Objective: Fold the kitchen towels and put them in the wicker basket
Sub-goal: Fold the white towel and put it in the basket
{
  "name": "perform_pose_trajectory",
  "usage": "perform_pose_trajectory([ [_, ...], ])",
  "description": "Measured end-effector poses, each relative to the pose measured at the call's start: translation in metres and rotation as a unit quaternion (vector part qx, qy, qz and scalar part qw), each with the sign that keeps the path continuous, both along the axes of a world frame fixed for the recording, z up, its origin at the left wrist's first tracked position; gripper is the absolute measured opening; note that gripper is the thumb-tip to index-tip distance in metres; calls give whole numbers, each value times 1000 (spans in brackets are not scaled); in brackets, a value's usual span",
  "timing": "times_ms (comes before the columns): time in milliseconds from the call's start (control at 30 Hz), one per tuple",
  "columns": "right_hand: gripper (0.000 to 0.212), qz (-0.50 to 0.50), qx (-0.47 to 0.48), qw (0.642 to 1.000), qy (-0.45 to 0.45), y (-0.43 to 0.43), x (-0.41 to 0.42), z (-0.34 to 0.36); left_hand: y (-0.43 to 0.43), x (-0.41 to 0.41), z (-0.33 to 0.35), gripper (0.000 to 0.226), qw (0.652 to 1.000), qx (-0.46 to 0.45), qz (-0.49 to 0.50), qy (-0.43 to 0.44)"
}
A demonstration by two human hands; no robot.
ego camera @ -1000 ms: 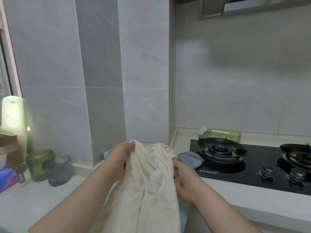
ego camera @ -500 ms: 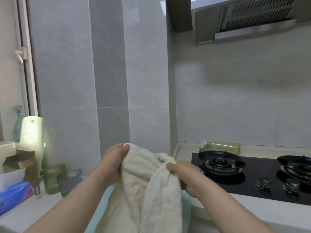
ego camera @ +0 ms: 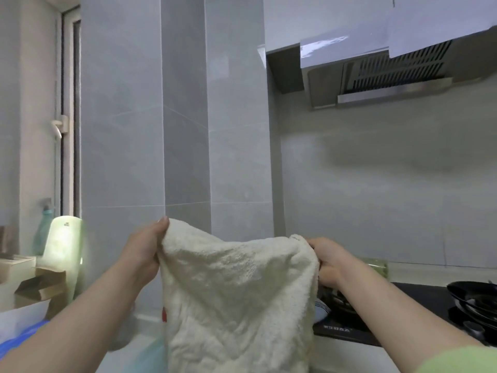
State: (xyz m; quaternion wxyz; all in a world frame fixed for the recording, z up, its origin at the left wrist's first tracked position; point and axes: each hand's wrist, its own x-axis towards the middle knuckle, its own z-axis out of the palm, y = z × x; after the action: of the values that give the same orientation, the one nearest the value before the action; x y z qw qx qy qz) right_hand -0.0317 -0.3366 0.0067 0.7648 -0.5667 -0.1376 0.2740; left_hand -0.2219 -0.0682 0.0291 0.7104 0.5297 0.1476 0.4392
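We count one cream towel [ego camera: 236, 292] and two hands on it, the left hand [ego camera: 142, 254] and the right hand [ego camera: 328, 262]. We see one range hood [ego camera: 376, 79], one black hob [ego camera: 430, 292], one teal bottle [ego camera: 43, 232] and one pale green jug [ego camera: 63, 246].

Towel [ego camera: 236, 292] at 6 o'clock between left hand [ego camera: 142, 251] and right hand [ego camera: 326, 261]. Stove [ego camera: 435, 292] at 4 o'clock behind right hand, under range hood [ego camera: 390, 76] at 1 o'clock.
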Motion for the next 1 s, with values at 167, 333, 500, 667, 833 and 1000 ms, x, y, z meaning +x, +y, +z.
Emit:
perform_pose_trajectory([
  [167,30,10,-114,991,-66,-13,0,29,8,-9,17,15,999,7,25,-24],
  [333,20,-25,-85,994,-57,-32,-5,45,12,-20,29,20,998,-37,20,-50],
  [500,40,-14,53,998,36,-24,-8,35,5,-25,42,16,998,-27,-3,-53],
  [667,65,30,71,996,-50,-25,-18,31,-7,-32,52,12,999,11,8,-37],
  [833,22,-128,-67,961,-236,-32,-19,42,-1,-43,54,11,995,83,61,-10],
  [1000,26,-225,-111,877,-411,-43,-23,56,2,-52,47,6,984,146,103,-9],
])
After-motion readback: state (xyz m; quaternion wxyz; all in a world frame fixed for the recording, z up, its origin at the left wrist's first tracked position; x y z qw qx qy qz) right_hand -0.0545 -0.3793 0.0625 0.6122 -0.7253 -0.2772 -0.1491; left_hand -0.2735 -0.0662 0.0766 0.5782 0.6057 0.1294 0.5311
